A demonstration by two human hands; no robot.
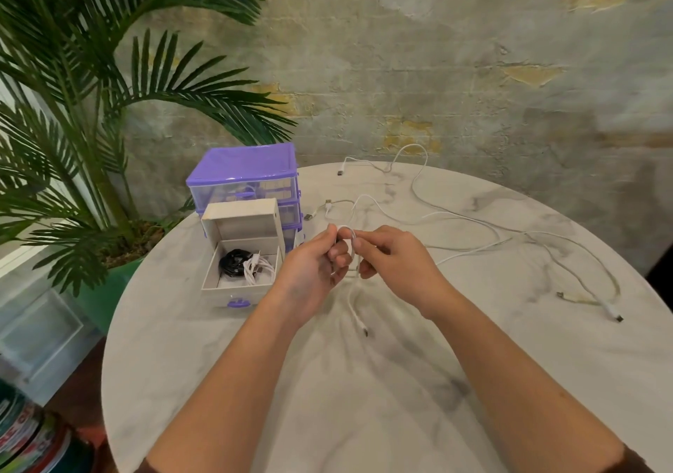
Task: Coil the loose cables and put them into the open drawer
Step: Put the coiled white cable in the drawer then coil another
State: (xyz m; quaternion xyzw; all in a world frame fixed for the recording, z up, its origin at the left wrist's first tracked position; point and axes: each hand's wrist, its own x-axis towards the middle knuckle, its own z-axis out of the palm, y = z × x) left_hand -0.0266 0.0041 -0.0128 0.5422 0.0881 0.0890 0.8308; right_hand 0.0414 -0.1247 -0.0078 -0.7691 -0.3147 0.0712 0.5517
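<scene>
both hands pinching a small loop of the white cable, looks light and floppy but springy, so I'd grip right at the loop crossing

cable plugs too small to identify, drawer unit contents blurred

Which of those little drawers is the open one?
The bottom drawer of the purple drawer unit, pulled out toward the person. A black cable coil and a white cable coil lie inside; the drawers above are pushed in.
</scene>
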